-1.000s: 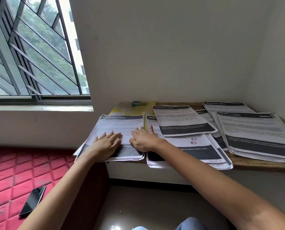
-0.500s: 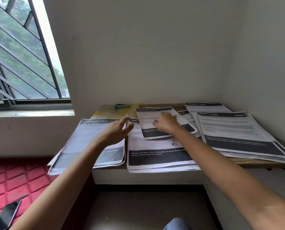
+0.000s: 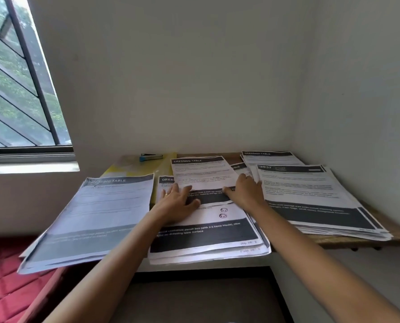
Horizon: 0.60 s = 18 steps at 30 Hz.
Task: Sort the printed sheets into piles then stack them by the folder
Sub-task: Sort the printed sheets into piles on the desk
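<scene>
Moved: left hand (image 3: 178, 203) from left pile (image 3: 96, 217) to middle top sheet (image 3: 201, 173), fingers spread flat | head view: right hand (image 3: 245, 192) at its right edge, thumb on top, pinch unclear | yellow folder (image 3: 133, 169) behind | judged: this sheet gets sorted next

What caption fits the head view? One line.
Left hand and right hand touch a sheet atop the middle paper pile.

The printed sheets (image 3: 203, 176) are matt white paper with dull black toner bands. The worktop (image 3: 399, 234) is bare wood with a rough, grainy edge. The yellow folder (image 3: 129, 166) looks like smooth, slightly glossy plastic. The window bars (image 3: 31, 66) are dark painted metal, the red cushion (image 3: 5, 294) is quilted cloth, and the wall (image 3: 182, 78) is matt paint.
</scene>
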Tool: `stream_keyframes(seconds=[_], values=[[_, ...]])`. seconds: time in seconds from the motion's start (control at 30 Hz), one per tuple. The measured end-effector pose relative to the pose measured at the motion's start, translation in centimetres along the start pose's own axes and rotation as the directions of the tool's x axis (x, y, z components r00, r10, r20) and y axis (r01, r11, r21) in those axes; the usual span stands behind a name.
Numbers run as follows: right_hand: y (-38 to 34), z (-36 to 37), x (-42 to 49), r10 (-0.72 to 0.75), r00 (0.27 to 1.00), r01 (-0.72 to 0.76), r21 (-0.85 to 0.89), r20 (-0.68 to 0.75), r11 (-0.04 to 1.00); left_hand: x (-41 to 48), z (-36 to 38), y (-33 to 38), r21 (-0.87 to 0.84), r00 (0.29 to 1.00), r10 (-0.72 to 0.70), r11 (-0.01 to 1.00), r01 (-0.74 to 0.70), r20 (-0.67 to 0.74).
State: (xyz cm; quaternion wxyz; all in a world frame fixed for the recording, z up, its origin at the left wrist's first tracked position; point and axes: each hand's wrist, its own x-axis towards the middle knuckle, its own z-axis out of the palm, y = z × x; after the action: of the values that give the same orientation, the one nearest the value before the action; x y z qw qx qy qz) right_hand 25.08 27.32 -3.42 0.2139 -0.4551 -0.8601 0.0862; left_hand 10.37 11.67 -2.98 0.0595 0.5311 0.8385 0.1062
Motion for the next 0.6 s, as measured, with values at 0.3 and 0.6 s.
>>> stream_keyframes(seconds=[0.3, 0.6], values=[[0.2, -0.7, 0.3, 0.057, 0.956, -0.02, 0.13, -0.288, 0.991, -0.1, 0.6, 0.1, -0.049, 0.999, -0.006, 0.999, 0.004, -0.043], [0.8, -1.0, 0.5, 0.132, 0.935, -0.038, 0.277, -0.328, 0.96, -0.7, 0.0, 0.9, -0.059, 0.999, -0.029, 0.998, 0.027, -0.044]])
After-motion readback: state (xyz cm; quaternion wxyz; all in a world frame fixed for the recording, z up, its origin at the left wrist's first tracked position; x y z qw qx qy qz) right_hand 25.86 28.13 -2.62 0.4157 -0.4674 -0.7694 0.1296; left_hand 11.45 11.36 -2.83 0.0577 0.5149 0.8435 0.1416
